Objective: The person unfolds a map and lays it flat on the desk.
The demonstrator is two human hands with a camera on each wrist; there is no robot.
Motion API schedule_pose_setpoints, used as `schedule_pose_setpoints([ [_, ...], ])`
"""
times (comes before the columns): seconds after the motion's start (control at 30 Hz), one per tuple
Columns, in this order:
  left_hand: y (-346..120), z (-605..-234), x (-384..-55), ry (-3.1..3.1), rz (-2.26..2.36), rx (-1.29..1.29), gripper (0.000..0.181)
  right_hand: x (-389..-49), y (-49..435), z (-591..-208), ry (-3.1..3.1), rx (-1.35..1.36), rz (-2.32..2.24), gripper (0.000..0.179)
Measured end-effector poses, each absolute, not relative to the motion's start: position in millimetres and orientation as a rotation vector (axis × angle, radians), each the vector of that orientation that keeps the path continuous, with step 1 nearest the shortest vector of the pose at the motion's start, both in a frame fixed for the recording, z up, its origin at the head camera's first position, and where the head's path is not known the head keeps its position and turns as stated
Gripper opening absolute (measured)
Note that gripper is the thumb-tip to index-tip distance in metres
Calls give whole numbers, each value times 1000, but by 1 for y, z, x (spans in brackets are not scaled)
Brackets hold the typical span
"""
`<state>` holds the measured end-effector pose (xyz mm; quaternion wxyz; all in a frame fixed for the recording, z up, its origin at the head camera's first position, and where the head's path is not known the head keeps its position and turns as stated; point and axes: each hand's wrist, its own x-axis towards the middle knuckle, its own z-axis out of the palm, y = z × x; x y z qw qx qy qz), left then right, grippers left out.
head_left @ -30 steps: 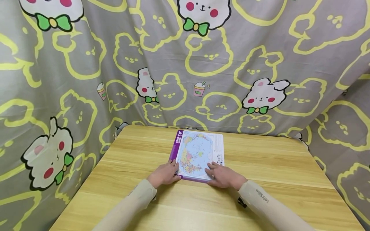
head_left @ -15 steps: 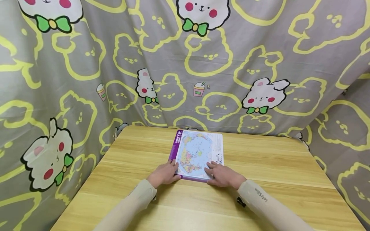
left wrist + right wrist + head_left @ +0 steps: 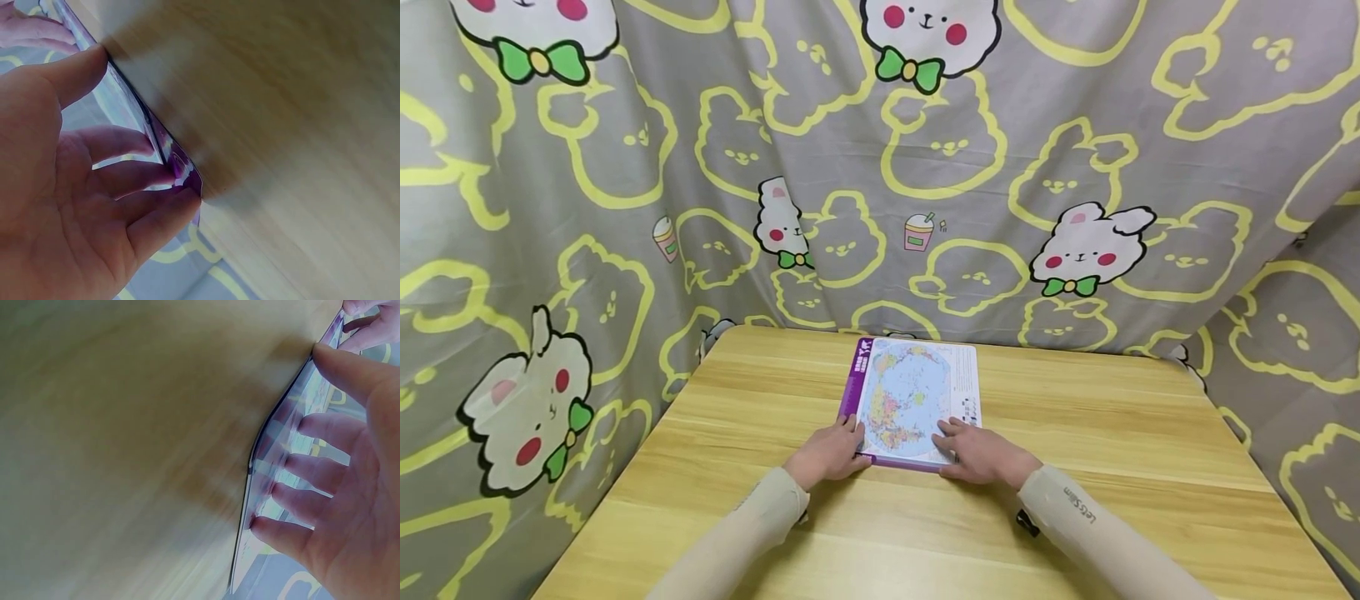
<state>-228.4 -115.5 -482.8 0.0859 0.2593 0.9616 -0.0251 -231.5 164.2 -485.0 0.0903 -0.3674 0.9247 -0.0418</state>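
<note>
A flat, glossy world map (image 3: 910,387) lies on the table toward its far side. A purple strip (image 3: 850,392) with white lettering runs down its left side, and purple shows along the near edge too. My left hand (image 3: 829,452) rests at the near left corner, thumb at the near edge and fingers along the left side. At the near right corner, my right hand (image 3: 985,454) touches the map with spread fingers. In the right wrist view, its fingertips (image 3: 259,526) meet the shiny surface while the thumb sits at the edge.
The wooden table (image 3: 1120,467) reaches out on both sides of the map. Behind and beside it hangs a grey curtain (image 3: 850,167) printed with yellow outlines and white rabbits. Dark wrist gear (image 3: 1027,523) shows under the right sleeve.
</note>
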Motion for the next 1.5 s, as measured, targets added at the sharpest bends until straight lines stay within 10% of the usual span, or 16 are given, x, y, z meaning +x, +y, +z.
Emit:
schedule_pose_setpoints([
  [1.5, -137, -477, -232, 2786, -29, 827, 60, -229, 115, -470, 2753, -1060, -96, 62],
])
